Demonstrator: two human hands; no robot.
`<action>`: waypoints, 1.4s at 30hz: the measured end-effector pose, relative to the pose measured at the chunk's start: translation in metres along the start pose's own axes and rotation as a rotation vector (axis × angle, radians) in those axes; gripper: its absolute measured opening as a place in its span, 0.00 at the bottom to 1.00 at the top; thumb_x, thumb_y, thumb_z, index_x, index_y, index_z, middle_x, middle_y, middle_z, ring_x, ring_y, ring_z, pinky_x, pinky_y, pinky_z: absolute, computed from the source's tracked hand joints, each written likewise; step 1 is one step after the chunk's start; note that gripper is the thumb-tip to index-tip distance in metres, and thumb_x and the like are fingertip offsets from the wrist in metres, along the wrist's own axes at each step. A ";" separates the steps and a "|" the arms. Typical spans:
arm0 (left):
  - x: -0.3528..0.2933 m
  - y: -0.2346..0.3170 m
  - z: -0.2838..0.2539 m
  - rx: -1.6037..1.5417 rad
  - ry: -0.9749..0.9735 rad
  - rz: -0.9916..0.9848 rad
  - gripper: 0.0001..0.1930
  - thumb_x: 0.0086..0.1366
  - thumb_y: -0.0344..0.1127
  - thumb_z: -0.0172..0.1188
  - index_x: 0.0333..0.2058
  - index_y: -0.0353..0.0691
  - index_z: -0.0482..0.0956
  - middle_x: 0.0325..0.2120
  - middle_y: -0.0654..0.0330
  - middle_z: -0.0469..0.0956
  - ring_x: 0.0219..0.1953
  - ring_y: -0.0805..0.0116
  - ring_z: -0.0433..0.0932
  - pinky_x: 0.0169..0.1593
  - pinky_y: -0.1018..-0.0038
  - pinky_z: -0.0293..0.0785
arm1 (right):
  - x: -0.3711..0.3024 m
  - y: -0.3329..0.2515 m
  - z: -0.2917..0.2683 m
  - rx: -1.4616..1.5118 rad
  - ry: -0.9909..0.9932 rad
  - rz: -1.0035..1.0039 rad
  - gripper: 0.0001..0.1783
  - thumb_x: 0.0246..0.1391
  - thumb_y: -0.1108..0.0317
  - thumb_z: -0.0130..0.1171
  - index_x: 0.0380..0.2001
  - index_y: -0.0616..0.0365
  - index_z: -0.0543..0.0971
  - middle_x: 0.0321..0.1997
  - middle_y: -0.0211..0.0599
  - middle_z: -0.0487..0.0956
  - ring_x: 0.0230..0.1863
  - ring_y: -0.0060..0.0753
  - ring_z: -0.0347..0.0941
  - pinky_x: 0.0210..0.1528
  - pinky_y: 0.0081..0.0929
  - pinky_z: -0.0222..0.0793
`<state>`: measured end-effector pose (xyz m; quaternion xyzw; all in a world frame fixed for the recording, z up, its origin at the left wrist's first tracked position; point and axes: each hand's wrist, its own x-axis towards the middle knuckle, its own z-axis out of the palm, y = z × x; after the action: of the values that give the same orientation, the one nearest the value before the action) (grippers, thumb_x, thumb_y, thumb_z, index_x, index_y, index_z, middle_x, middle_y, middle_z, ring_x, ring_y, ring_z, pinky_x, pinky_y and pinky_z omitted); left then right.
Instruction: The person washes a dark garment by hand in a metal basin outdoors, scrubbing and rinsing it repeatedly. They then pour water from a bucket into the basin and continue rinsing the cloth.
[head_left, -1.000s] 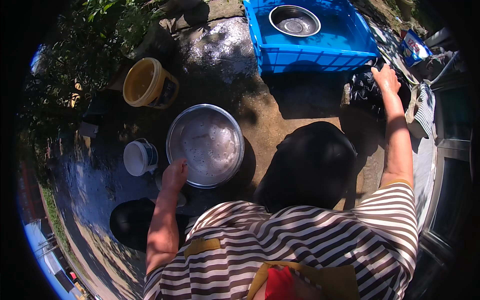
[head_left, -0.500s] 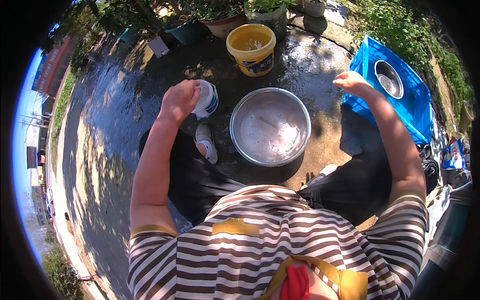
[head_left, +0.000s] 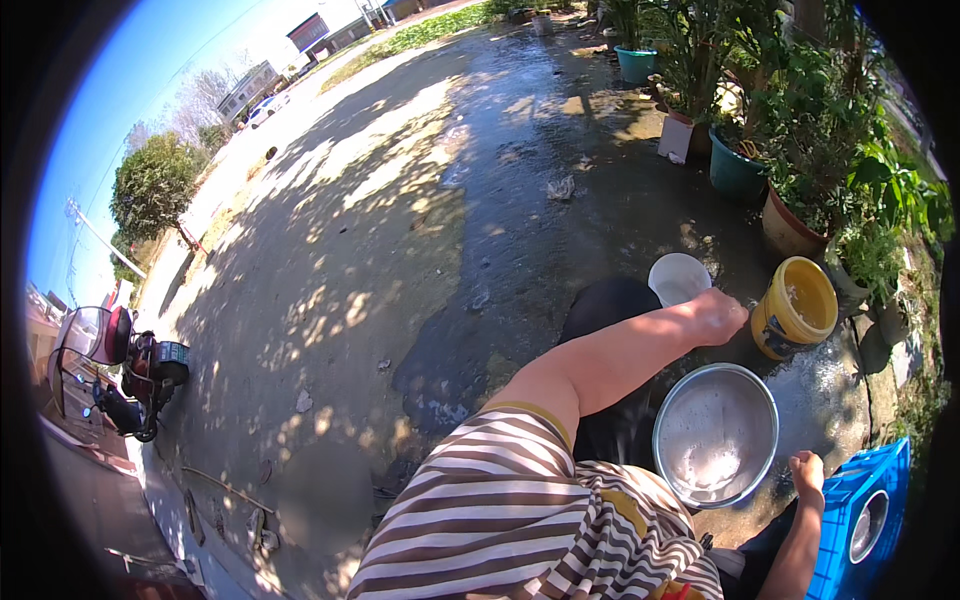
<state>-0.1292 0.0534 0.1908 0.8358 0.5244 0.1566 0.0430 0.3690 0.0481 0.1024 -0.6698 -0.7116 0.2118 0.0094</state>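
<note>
My left hand [head_left: 720, 317] is closed, knuckles up, just beside a small white bucket [head_left: 679, 279]. Its fingers curl under, so whatever they hold, if anything, is hidden. My right hand [head_left: 807, 473] is curled shut between a wide metal basin [head_left: 768, 413] and a blue plastic crate [head_left: 838, 520]; nothing shows in it. Cloudy, greyish liquid stands in the basin, with bright sun glare on it. Beyond my left hand is a yellow bucket [head_left: 772, 337]. A small metal bowl [head_left: 868, 527] lies in the crate.
Potted plants line the far right, among them a teal pot [head_left: 735, 168] and a brown pot [head_left: 790, 225]. Wet pavement [head_left: 540, 215] stretches ahead, with a crumpled pale scrap [head_left: 560, 188] on it. A parked scooter [head_left: 140, 375] stands at far left.
The view has swung toward the left, so the basin, buckets and crate now sit farther right in the picture. Both hands remain closed; the scooter and road have come into sight.
</note>
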 end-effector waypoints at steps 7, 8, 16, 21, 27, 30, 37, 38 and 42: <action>0.019 0.031 -0.014 -0.250 -0.059 0.047 0.12 0.71 0.38 0.58 0.42 0.38 0.85 0.41 0.46 0.86 0.45 0.45 0.86 0.47 0.55 0.82 | 0.009 0.051 -0.006 0.029 0.093 -0.042 0.17 0.57 0.63 0.64 0.43 0.65 0.85 0.40 0.50 0.88 0.43 0.48 0.86 0.51 0.39 0.79; 0.019 0.037 -0.021 -0.263 -0.093 0.039 0.12 0.71 0.38 0.58 0.43 0.38 0.85 0.41 0.46 0.86 0.45 0.45 0.86 0.48 0.56 0.82 | 0.006 0.055 -0.003 0.029 0.088 -0.049 0.17 0.57 0.63 0.64 0.43 0.65 0.85 0.39 0.50 0.88 0.43 0.48 0.86 0.51 0.39 0.79; 0.034 0.018 0.052 -0.398 -0.035 0.086 0.11 0.71 0.40 0.59 0.38 0.39 0.85 0.37 0.49 0.86 0.42 0.44 0.84 0.45 0.54 0.81 | 0.002 0.100 0.048 0.081 -0.124 0.017 0.12 0.49 0.65 0.64 0.23 0.66 0.82 0.20 0.45 0.80 0.23 0.39 0.76 0.35 0.41 0.75; 0.026 0.034 0.029 -0.356 0.022 0.093 0.12 0.73 0.42 0.58 0.36 0.39 0.83 0.35 0.49 0.86 0.41 0.43 0.84 0.45 0.51 0.79 | 0.005 0.104 0.045 0.110 -0.231 0.054 0.11 0.50 0.66 0.63 0.24 0.66 0.82 0.19 0.45 0.79 0.24 0.38 0.77 0.35 0.39 0.76; 0.034 0.043 0.020 -0.264 0.029 0.180 0.14 0.74 0.43 0.57 0.36 0.38 0.83 0.34 0.49 0.85 0.41 0.42 0.84 0.45 0.51 0.79 | 0.018 0.125 0.057 0.080 -0.179 -0.036 0.11 0.52 0.67 0.61 0.27 0.65 0.84 0.22 0.45 0.81 0.25 0.38 0.79 0.36 0.38 0.76; 0.028 0.046 0.011 -0.237 0.000 0.153 0.14 0.74 0.43 0.57 0.36 0.38 0.83 0.34 0.49 0.85 0.40 0.43 0.84 0.45 0.51 0.79 | 0.020 0.106 0.066 0.131 -0.210 -0.014 0.10 0.54 0.68 0.61 0.29 0.64 0.86 0.23 0.44 0.82 0.26 0.39 0.81 0.35 0.38 0.77; 0.015 0.039 0.014 -0.210 0.032 0.118 0.16 0.72 0.48 0.59 0.35 0.41 0.85 0.34 0.51 0.86 0.41 0.46 0.85 0.47 0.54 0.80 | 0.015 0.061 0.056 0.132 -0.312 0.071 0.10 0.54 0.68 0.63 0.32 0.66 0.86 0.26 0.43 0.84 0.28 0.36 0.81 0.37 0.38 0.77; 0.019 0.043 0.009 -0.215 0.026 0.134 0.16 0.73 0.48 0.58 0.35 0.40 0.84 0.34 0.51 0.86 0.41 0.46 0.85 0.46 0.53 0.80 | 0.017 0.077 0.056 0.140 -0.296 0.076 0.11 0.54 0.68 0.64 0.33 0.66 0.86 0.26 0.43 0.84 0.28 0.36 0.81 0.37 0.38 0.78; 0.024 0.048 0.003 -0.222 0.013 0.157 0.17 0.73 0.47 0.57 0.36 0.39 0.83 0.34 0.50 0.85 0.41 0.45 0.84 0.46 0.52 0.79 | 0.021 0.098 0.061 0.157 -0.277 0.068 0.12 0.54 0.68 0.65 0.35 0.67 0.86 0.27 0.43 0.85 0.31 0.37 0.83 0.40 0.37 0.78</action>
<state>-0.0776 0.0533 0.2040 0.8634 0.4370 0.2220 0.1196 0.4418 0.0519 0.0104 -0.6551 -0.6642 0.3575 -0.0437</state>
